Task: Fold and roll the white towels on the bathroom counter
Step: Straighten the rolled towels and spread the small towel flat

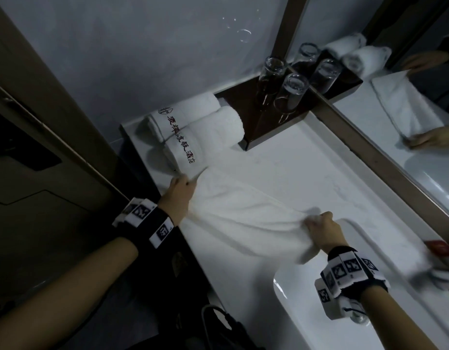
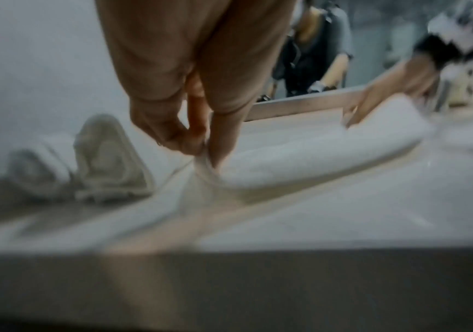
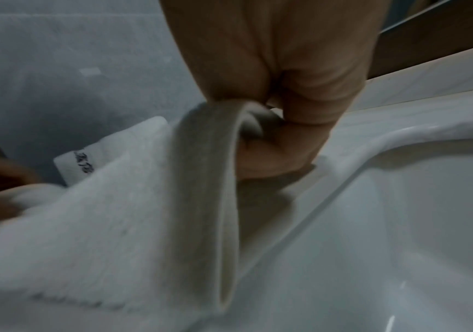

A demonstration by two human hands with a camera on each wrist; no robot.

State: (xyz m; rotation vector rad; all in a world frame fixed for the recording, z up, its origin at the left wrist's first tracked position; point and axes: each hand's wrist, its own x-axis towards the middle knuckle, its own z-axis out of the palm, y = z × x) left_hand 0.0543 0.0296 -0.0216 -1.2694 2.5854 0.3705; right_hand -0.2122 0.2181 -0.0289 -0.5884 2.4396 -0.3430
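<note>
A white towel (image 1: 243,213) lies stretched across the white counter (image 1: 306,170), folded lengthwise. My left hand (image 1: 179,190) pinches its left end near the counter's front edge; the left wrist view shows fingers (image 2: 178,134) closed on the cloth (image 2: 300,161). My right hand (image 1: 321,227) grips the towel's right end by the sink rim, with the hem (image 3: 209,202) looped over its curled fingers (image 3: 286,143). Two rolled white towels (image 1: 200,130) with dark embroidered lettering rest at the counter's left end, just beyond my left hand.
A dark tray (image 1: 243,107) at the back holds three upturned glasses (image 1: 291,94). The mirror (image 1: 407,122) runs along the right. The white sink basin (image 1: 344,311) lies under my right wrist. A red packet (image 1: 439,247) sits by the far sink rim.
</note>
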